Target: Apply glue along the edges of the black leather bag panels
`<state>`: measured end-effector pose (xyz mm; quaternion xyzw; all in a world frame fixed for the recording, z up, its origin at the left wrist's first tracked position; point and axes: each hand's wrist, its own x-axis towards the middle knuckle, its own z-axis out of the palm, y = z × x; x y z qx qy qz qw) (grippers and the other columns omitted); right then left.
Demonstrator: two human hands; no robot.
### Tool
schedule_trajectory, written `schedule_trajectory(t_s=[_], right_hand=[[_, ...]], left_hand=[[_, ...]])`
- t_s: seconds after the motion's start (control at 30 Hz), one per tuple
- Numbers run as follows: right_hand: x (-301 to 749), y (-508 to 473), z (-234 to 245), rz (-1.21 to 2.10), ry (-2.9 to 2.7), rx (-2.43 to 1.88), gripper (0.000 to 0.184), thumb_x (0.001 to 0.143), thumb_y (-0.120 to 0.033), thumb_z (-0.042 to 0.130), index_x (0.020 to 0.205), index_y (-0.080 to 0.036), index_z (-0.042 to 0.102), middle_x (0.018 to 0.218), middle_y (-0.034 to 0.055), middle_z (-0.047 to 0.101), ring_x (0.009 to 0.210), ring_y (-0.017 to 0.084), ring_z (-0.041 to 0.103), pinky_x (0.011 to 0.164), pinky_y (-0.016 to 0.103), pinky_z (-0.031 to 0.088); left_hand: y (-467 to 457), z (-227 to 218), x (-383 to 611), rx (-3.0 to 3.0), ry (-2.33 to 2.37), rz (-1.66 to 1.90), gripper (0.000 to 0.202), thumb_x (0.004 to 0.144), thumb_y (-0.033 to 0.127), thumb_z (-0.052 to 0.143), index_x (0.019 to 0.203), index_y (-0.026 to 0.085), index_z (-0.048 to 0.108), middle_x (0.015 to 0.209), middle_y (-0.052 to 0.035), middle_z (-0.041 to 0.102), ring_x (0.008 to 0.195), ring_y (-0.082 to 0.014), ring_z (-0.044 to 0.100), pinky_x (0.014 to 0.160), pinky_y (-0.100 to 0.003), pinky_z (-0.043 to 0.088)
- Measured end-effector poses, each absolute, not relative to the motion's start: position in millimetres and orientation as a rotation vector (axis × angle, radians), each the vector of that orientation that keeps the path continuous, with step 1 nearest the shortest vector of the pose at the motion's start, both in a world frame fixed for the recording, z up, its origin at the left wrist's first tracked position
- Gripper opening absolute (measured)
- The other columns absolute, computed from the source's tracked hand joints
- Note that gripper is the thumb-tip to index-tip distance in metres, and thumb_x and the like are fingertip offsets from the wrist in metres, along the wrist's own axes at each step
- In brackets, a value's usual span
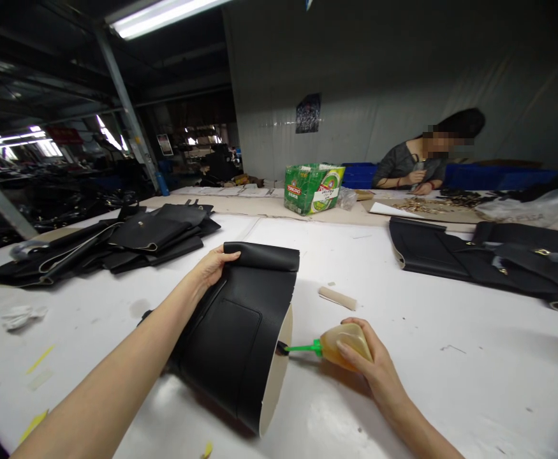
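Note:
A black leather bag panel (240,331), curled into an open tube with a pale lining, rests on the white table. My left hand (214,266) grips its rolled far edge, thumb on top. In my right hand (372,354) is a squeeze glue bottle (348,344) of amber liquid, tilted sideways. Its green nozzle (305,348) points left into the open end of the panel, at a small black tab (282,349) by the lining. Whether the nozzle tip touches the tab I cannot tell.
Black leather pieces lie stacked at the left (159,236), with more pieces (479,255) at the right. A beige strip (337,298) lies beyond the bottle. Farther back stand a green carton (313,189) and a seated person (415,159) working near small metal parts (425,205).

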<state>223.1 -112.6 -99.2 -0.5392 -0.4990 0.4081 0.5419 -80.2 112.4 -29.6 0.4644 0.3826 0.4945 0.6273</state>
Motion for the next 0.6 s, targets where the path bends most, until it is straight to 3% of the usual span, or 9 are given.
schedule_trajectory(t_s=[0.6], right_hand=[[216.6, -124.4, -103.7, 0.980, -1.340, -1.275, 0.043, 0.081, -0.052, 0.064, 0.107, -0.024, 0.044, 0.091, 0.0007, 0.058, 0.079, 0.025, 0.057, 0.071, 0.032, 0.043]], left_hand=[[73.1, -7.3, -97.1, 1.059, 0.908, 1.207, 0.028, 0.052, 0.013, 0.084, 0.078, 0.015, 0.071, 0.070, -0.0034, 0.073, 0.061, -0.0163, 0.065, 0.062, -0.028, 0.051]])
